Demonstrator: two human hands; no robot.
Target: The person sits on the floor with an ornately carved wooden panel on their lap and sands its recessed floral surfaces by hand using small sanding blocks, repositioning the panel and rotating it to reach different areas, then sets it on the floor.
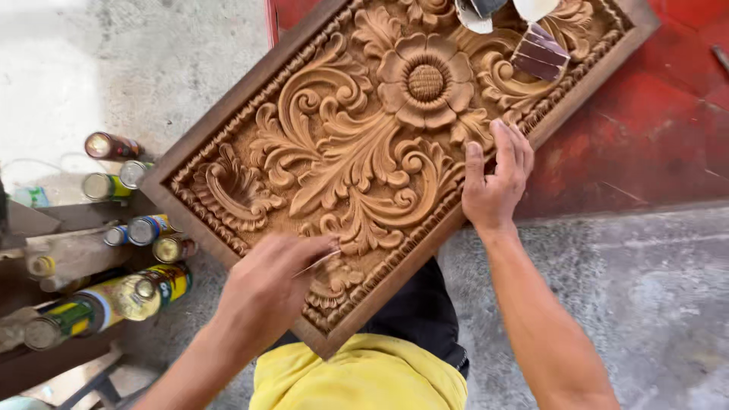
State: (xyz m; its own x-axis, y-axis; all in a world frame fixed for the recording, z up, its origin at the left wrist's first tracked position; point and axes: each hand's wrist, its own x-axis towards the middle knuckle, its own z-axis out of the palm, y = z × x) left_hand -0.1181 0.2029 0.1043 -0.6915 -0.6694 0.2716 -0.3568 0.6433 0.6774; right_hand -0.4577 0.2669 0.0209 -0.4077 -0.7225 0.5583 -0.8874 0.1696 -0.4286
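The left hand (pixel 262 292) pinches a thin tool (pixel 317 263) against the panel (pixel 364 152) resting on the lap. The right hand (pixel 495 178) grips its edge. Too much pressure could chip a carved curl, I judge.

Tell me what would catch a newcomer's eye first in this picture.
A large rectangular carved wooden panel of leaves around a central flower fills the middle. The right hand grips its lower edge, while the left hand works a thin pale tool on the near corner. Spray cans cluster at the left.
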